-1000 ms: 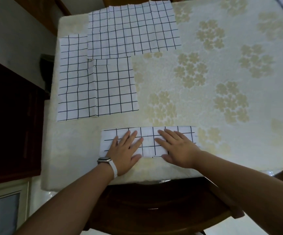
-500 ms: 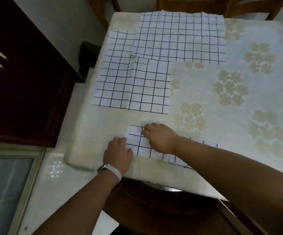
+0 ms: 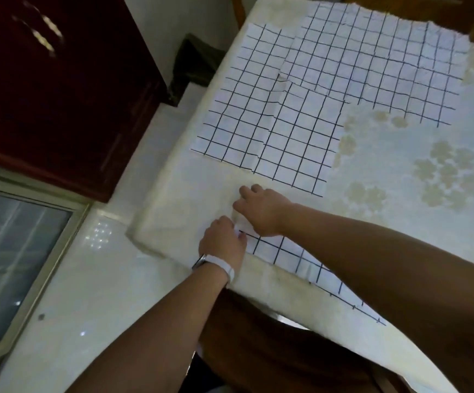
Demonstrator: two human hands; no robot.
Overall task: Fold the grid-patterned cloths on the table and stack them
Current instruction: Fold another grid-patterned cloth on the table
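Along the near edge of the flower-patterned desk [image 3: 394, 199] a folded cloth [image 3: 284, 251] is laid. Its left end is pinched by the curled right grip [image 3: 261, 211]; the left grip [image 3: 221, 241] is set against it, though whether pinching cannot be told. Two unfolded cloths [image 3: 275, 131] are laid overlapping at the desk's far left.

A matt cream tablecloth [image 3: 400, 194] with a rough, raised flower weave covers the table. On it lie thin white fabrics printed with black grid lines: the far cloth [image 3: 386, 66] and the middle cloth [image 3: 272, 131] are creased, while the folded cloth [image 3: 281, 248] at the table's near edge is smoother. Left of the table, a dark red wooden cabinet [image 3: 60, 95] has a polished sheen, and pale floor tiles [image 3: 88, 265] gleam glossy. A smooth white watch strap [image 3: 224, 265] sits at the table's near edge.
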